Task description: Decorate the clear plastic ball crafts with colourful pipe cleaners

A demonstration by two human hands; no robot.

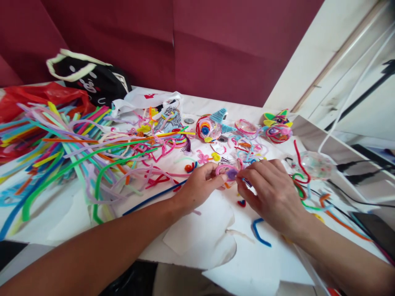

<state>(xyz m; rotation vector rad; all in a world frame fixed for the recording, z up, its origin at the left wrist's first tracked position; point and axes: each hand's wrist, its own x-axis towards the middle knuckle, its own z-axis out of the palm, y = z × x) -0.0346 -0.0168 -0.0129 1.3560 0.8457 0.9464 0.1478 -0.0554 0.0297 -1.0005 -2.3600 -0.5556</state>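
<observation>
Between my hands, over the front of the white table, is a small pipe-cleaner piece (231,174) with a pink looped rim and a purple round centre. My left hand (203,183) pinches its left edge between thumb and fingers. At its right side, my right hand (267,189) has its fingertips drawn together on the piece; exactly what they pinch is hidden. Just below lies a small red and blue pipe-cleaner bit (242,203). A bent blue pipe cleaner (259,233) rests on the paper under my right hand.
A large heap of coloured pipe cleaners (70,152) spreads across the left, beside a red plastic bag (58,96) and a black tote bag (92,80). Finished-looking pipe-cleaner figures (208,128) stand behind. A clear dome (316,165), cables and a dark phone (373,232) lie right.
</observation>
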